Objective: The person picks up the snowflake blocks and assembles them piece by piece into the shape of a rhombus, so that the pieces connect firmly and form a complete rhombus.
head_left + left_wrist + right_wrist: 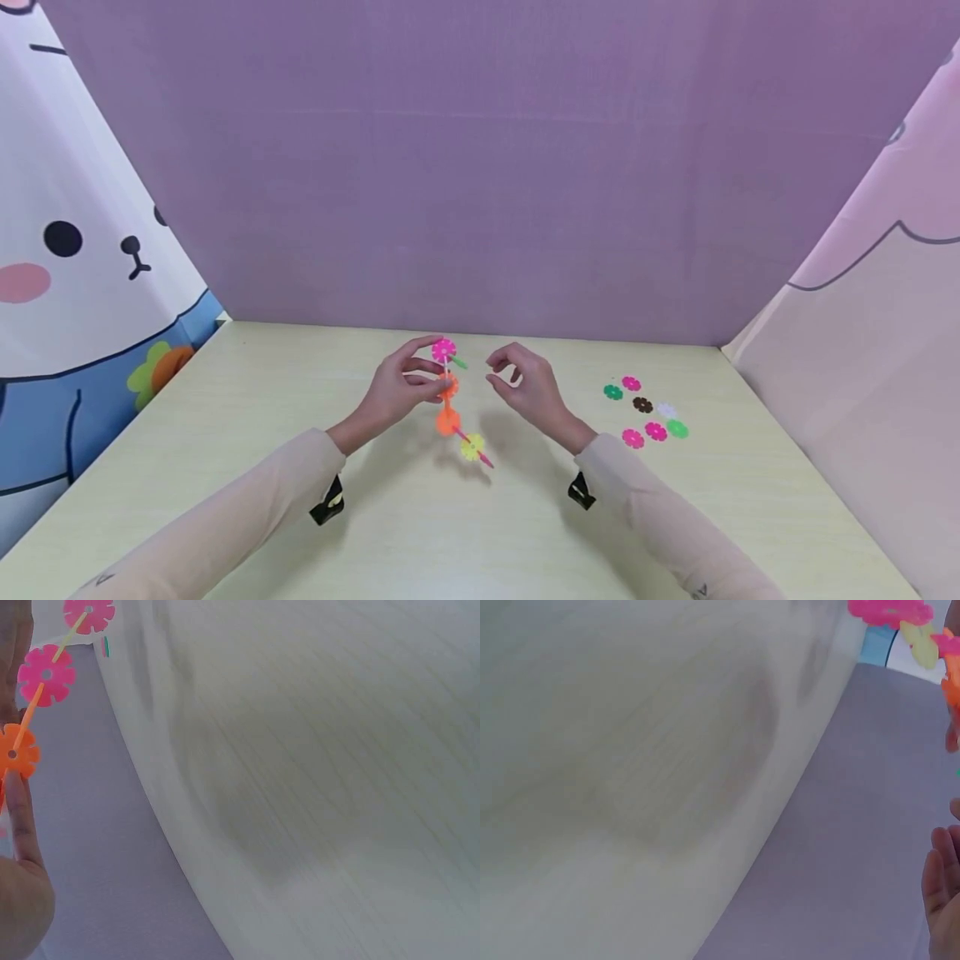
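Note:
My left hand (pixel 393 385) pinches the upper part of a chain of flower-shaped plastic discs joined by thin sticks. A pink disc (pixel 443 349) is at the top by the index finger, and an orange disc (pixel 451 384) is at the thumb. Below hang another orange disc (pixel 447 422) and a yellow disc (pixel 472 447), with a pink stick (pixel 487 460) at the end. A short green stick (pixel 460 362) juts right from the top. To the right, apart from the chain, my right hand (pixel 534 390) has loosely bent fingers and nothing visible between thumb and forefinger.
Several loose discs lie on the table to the right, among them a brown disc (pixel 642 405), a dark green disc (pixel 613 392) and a light green disc (pixel 677 428). A purple panel (pixel 480 208) stands along the table's far edge. Printed cloths flank both sides.

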A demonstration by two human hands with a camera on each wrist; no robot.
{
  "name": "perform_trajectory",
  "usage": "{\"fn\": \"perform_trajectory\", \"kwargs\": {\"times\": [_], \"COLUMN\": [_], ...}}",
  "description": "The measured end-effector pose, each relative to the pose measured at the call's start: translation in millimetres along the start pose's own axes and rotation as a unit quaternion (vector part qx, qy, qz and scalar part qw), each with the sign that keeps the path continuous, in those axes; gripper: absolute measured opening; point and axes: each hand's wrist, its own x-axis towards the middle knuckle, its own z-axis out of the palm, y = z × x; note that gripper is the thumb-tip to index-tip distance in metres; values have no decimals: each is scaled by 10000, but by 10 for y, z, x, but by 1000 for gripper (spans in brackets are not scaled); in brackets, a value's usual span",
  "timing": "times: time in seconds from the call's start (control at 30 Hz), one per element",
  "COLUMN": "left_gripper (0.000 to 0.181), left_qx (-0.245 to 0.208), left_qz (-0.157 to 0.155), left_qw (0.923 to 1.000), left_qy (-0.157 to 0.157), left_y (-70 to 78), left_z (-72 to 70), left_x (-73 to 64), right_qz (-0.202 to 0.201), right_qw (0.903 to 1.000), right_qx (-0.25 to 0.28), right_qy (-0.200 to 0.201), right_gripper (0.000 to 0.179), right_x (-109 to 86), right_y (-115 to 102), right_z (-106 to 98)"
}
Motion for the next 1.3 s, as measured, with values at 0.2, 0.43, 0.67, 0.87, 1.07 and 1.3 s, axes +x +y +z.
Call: {"fn": "perform_trajectory", "kwargs": {"times": [0.2,0.43,0.67,0.87,1.07,1.3], "left_gripper": [64,64,65,68,65,63], "left_qx": [-30,111,116,155,187,229], "left_qz": [-13,22,67,100,195,223], "left_qw": [10000,9999,9999,9998,9996,9995], "left_qy": [13,-15,-58,-93,-89,-17], "left_y": [-3,-23,-16,-2,8,-11], "left_z": [-37,-77,-97,-115,-142,-173], "left_x": [-27,-28,-41,-59,-71,-66], "right_qz": [502,924,1220,1304,1400,1796], "right_qw": [9976,9922,9847,9805,9756,9593], "right_qx": [-69,-238,-476,-628,-695,-844], "right_qy": [-467,-805,-1151,-1332,-1541,-2008], "right_gripper": [21,24,24,22,20,20], "right_x": [-185,-483,-749,-899,-1012,-1082], "right_y": [176,440,602,717,776,826], "right_z": [-189,-441,-721,-957,-1154,-1301]}}
